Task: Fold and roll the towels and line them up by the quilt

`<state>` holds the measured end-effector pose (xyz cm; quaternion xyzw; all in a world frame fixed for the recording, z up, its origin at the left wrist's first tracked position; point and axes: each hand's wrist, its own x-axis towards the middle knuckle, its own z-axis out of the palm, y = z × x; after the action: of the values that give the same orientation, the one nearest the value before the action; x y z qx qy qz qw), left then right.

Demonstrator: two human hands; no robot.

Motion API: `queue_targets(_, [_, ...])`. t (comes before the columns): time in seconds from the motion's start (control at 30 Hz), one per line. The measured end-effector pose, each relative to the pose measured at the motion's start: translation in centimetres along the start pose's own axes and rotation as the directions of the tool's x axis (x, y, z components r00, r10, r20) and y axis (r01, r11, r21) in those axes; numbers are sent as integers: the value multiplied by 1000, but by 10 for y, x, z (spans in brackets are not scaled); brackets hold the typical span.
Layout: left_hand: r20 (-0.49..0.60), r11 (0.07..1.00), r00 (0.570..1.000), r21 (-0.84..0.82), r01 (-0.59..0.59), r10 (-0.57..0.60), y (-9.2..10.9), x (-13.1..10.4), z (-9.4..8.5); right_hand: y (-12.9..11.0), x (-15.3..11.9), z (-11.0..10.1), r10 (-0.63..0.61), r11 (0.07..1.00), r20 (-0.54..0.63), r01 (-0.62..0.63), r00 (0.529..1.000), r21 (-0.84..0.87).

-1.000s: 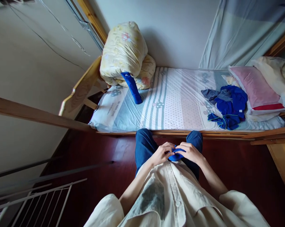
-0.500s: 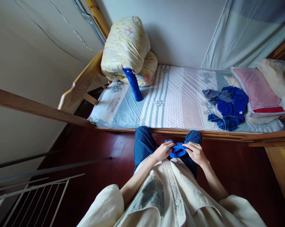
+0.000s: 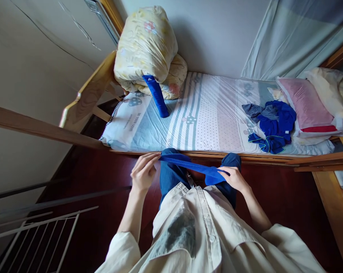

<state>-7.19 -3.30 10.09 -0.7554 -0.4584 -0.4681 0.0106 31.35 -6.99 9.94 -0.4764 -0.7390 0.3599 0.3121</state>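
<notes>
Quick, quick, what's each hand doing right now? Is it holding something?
Left hand: closed, holding one end of the blue cloth.
Right hand: closed, pinching the same cloth near its other end.

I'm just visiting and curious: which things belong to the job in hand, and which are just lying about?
In the job:
blue cloth, held by left hand and right hand

Lying about:
quilt
pink pillow
blue roll and crumpled clothes (both could belong)
</notes>
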Motion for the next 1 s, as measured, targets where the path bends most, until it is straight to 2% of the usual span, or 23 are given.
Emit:
queue_targets(0.1, [-183, 984, 971, 108, -138, 157, 5, 13, -22, 2, 2, 9, 37, 999, 127, -38, 991, 8])
queue_targets(0.23, [-292, 926, 897, 280, -252, 332, 16, 29, -50, 19, 4, 18, 121, 991, 114, -113, 986, -70])
queue_targets(0.3, [-365, 871, 820, 397, -290, 440, 13, 36, -62, 30, 3, 19, 162, 981, 63, -153, 985, -121])
queue_targets(0.37, [-450, 811, 712, 506, -294, 539, 5, 40, -74, 41, 2, 17, 181, 971, 10, -177, 983, -157])
queue_targets(0.4, [-468, 797, 689, 538, -275, 554, 0, 40, -79, 45, 2, 16, 183, 968, -16, -183, 983, -170])
queue_targets(0.53, [-438, 823, 794, 553, -132, 422, -18, 22, -98, 54, -2, 7, 165, 959, -107, -185, 980, -214])
queue_targets(0.7, [-479, 848, 855, 521, 94, 199, -23, -2, -109, 60, -10, -11, 120, 938, -210, -180, 970, -296])
queue_targets(0.73, [-507, 854, 846, 503, 132, 168, -23, -3, -110, 61, -12, -16, 110, 933, -227, -179, 968, -312])
queue_targets(0.83, [-627, 867, 777, 414, 278, 50, -24, 3, -109, 63, -18, -32, 103, 922, -259, -190, 960, -338])
queue_targets(0.93, [-676, 810, 716, 314, 494, -175, -27, 10, -107, 58, -23, -47, 120, 912, -278, -217, 953, -349])
queue_targets(1.0, [-682, 766, 680, 276, 581, -270, -31, 10, -107, 52, -27, -56, 125, 910, -271, -219, 954, -352])
